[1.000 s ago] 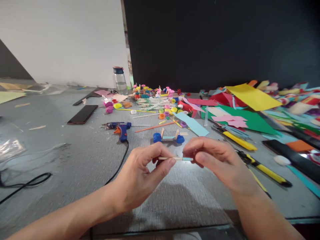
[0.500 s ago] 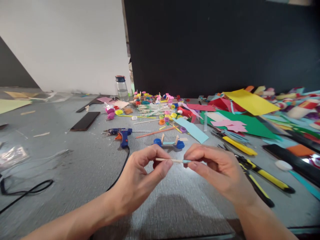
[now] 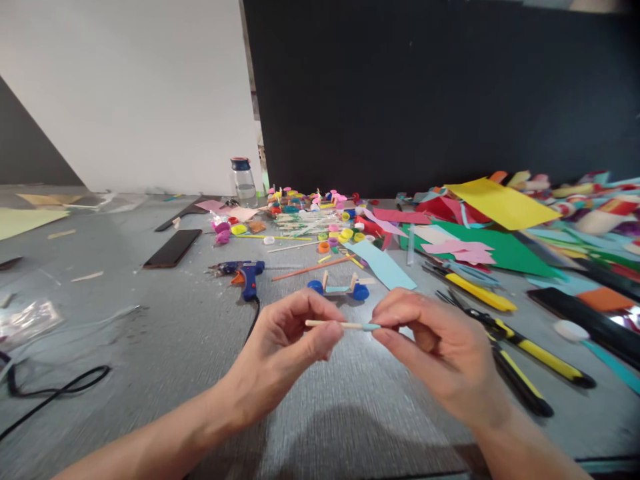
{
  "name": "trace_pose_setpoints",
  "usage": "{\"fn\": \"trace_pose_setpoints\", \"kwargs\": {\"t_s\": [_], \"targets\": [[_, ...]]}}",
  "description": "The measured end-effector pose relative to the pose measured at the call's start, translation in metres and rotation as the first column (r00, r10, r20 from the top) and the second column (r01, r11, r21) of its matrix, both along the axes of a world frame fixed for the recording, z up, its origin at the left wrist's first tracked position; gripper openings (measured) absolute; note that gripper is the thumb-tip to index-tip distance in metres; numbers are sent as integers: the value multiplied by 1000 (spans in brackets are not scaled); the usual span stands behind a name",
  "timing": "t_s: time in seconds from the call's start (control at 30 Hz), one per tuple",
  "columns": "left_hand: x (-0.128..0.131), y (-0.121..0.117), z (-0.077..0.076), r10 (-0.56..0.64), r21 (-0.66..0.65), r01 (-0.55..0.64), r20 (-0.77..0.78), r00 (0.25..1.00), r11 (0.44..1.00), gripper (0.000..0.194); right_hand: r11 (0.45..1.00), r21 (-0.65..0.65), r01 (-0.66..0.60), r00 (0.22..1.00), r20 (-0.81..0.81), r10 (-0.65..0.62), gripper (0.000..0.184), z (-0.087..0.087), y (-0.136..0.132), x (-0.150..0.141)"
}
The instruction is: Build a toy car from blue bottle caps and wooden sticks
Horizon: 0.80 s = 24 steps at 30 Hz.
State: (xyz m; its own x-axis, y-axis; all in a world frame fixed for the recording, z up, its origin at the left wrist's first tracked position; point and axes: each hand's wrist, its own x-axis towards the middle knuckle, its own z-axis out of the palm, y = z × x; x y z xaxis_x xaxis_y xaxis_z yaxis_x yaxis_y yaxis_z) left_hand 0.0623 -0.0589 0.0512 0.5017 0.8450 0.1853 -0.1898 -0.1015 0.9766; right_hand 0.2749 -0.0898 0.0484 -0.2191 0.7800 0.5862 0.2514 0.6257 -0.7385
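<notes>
A thin, pale wooden stick (image 3: 354, 326) lies level between my two hands above the table. My left hand (image 3: 295, 347) pinches it between thumb and forefinger, its free end poking out to the left. Around the stick's right end is a small light-blue paper wrap (image 3: 371, 327), closed between the thumb and fingertips of my right hand (image 3: 435, 347). Just beyond my hands stands a small piece with blue bottle caps (image 3: 361, 291), upright wooden bits and a light-blue strip across its middle.
A blue glue gun (image 3: 245, 272) lies left of centre, its cord running under my left arm. Yellow-black pliers (image 3: 530, 350) lie at right, near coloured paper (image 3: 500, 203). A phone (image 3: 173, 249), a water bottle (image 3: 243, 183) and several caps and sticks lie farther back.
Both hands keep hold of the stick. My right fingertips have shifted slightly right, baring more of the blue wrap, and the stick's left end shows more fully.
</notes>
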Motion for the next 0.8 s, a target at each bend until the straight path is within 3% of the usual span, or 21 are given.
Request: {"fn": "trace_pose_setpoints", "kwargs": {"t_s": [0.03, 0.13, 0.2, 0.37, 0.47, 0.63, 0.8], "targets": [[1, -1, -1, -30, -18, 31, 37, 999, 999, 10, 1000, -23, -8, 1000, -28, 7, 7, -1, 0, -1], [7, -4, -7, -107, -20, 111, 128, 986, 994, 30, 989, -134, -55, 990, -134, 37, 11, -2, -1, -5], [11, -6, -10, -69, 17, 67, 147, 987, 998, 31, 970, -226, -90, 981, -190, 46, 16, -4, -2, -8], [16, -10, -9, 89, 137, -111, 157, 984, 984, 12, 899, -374, -227, 941, -323, 104, 22, -8, -2, -16], [18, -11, -9, 103, 105, -126, 202, 974, 987, 7, 885, -375, -276, 918, -376, 127, 22, -11, -3, -20], [20, -7, -15, 41, -109, -9, 296, 954, 994, 10, 932, -304, -197, 949, -299, 103, 18, -11, -4, -21], [18, -1, -16, 10, -187, 37, 241, 971, 982, 18, 952, -265, -156, 974, -201, 103, 15, -7, 2, -11]]}}
